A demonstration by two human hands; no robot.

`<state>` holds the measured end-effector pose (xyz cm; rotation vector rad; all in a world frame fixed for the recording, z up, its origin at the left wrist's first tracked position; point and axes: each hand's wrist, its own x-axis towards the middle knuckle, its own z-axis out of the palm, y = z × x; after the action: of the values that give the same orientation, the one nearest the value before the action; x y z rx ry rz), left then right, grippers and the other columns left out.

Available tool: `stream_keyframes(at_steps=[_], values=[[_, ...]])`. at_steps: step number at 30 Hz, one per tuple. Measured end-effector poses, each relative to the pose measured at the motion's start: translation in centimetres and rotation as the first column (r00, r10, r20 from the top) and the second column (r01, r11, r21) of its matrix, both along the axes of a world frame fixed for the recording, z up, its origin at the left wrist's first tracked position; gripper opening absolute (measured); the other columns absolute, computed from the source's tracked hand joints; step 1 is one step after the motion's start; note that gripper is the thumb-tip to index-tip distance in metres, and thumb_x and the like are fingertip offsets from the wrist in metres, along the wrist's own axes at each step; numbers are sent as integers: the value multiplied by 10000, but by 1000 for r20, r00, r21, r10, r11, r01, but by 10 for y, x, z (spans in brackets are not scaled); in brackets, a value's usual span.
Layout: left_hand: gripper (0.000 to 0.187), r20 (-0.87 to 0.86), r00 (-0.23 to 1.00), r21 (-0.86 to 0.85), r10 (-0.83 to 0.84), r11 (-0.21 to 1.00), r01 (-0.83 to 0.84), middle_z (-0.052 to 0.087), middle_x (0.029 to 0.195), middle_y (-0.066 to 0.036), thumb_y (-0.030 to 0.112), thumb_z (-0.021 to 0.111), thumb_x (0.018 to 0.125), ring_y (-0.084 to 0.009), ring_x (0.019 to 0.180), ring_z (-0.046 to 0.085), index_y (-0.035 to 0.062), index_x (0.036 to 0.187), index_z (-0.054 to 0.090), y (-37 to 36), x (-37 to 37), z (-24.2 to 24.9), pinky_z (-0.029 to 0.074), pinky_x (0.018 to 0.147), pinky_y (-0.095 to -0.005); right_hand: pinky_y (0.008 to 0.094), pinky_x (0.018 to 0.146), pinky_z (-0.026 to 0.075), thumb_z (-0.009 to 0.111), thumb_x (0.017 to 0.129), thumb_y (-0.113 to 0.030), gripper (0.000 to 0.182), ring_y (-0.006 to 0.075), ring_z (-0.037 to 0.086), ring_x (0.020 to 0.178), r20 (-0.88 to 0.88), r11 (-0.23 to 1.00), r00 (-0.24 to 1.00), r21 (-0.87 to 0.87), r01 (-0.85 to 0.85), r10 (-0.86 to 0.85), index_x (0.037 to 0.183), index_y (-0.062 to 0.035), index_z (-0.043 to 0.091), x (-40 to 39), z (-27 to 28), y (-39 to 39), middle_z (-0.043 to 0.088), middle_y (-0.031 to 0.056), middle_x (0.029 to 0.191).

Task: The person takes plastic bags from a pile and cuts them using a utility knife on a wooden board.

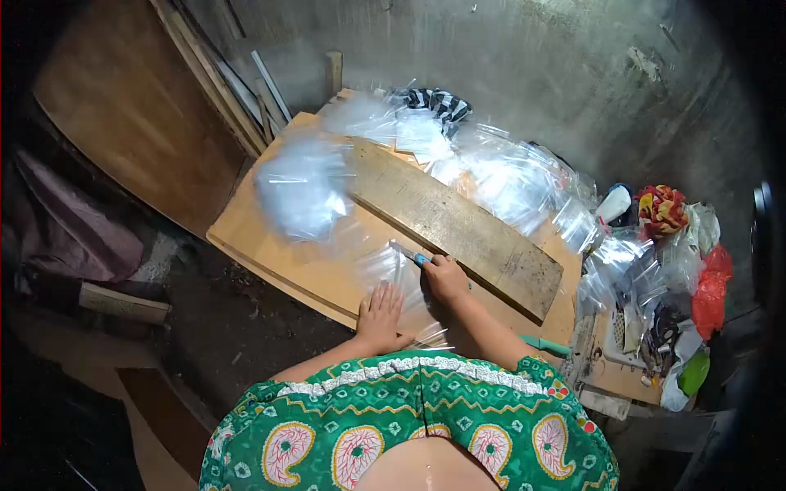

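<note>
My left hand (381, 321) lies flat, fingers stretched out, on a thin stack of clear plastic sheets (381, 266) near the table's front edge. In my right hand (447, 278) is a knife (420, 259) with a blue handle, its blade pointing up and left over the sheets. Just beyond that hand, a long thick wooden plank (458, 225) lies slantwise across the table. To the far left of my hands sits a heap of clear plastic (301, 192), shiny and partly blurred.
More clear plastic (512, 184) is piled behind the plank on the wooden table (282, 258). A green-handled tool (546, 345) lies by my right forearm. At the right are a red plastic bag (712, 286) and a patterned cloth (661, 210). A wooden panel (139, 106) leans at the left.
</note>
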<state>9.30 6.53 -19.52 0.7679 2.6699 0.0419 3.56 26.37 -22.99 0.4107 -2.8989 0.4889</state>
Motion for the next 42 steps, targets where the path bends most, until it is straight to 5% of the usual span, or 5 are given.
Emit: stream_keyframes(at_steps=[9, 11, 22, 29, 42], values=[[80, -20, 1000, 635, 19, 772, -2, 615, 925, -156, 62, 564, 679, -341, 851, 585, 57, 757, 580, -60, -48, 9, 481, 759, -391, 381, 611, 484, 558, 751, -115, 182, 282, 561, 741, -174, 993, 980, -93, 78, -93, 925, -132, 613, -24, 16, 16, 565, 76, 821], [125, -428, 898, 629, 106, 748, 211, 602, 964, -173, 66, 552, 699, -332, 945, 560, 22, 811, 585, -91, -106, 27, 451, 833, -391, 391, 634, 475, 570, 742, -99, 145, 283, 560, 746, -306, 985, 938, -114, 132, -161, 876, -125, 615, -34, 12, 38, 579, 82, 834], [380, -751, 523, 200, 402, 894, -400, 547, 1113, -162, 143, 577, 726, -328, 1036, 515, 77, 1099, 550, -107, -295, 107, 411, 865, -427, 379, 751, 450, 612, 750, -118, 167, 274, 567, 838, -203, 923, 909, -207, 323, -363, 915, -112, 636, -22, 6, 70, 601, 68, 895], [533, 43, 991, 488, 129, 863, -133, 586, 1092, -189, 396, 637, 735, -346, 1004, 562, 30, 1114, 558, 90, -361, 3, 447, 864, -395, 378, 735, 455, 630, 740, -141, 179, 260, 550, 857, -175, 906, 895, -191, 378, -410, 918, -147, 629, -46, 2, 64, 581, 43, 902], [283, -72, 979, 423, 193, 894, -145, 633, 863, -186, 312, 571, 791, -362, 837, 597, 37, 854, 597, 103, -320, -2, 456, 741, -434, 387, 716, 446, 613, 756, -142, 155, 266, 544, 821, -233, 925, 909, -242, 291, -347, 910, -133, 619, 0, 21, 59, 575, 49, 905]])
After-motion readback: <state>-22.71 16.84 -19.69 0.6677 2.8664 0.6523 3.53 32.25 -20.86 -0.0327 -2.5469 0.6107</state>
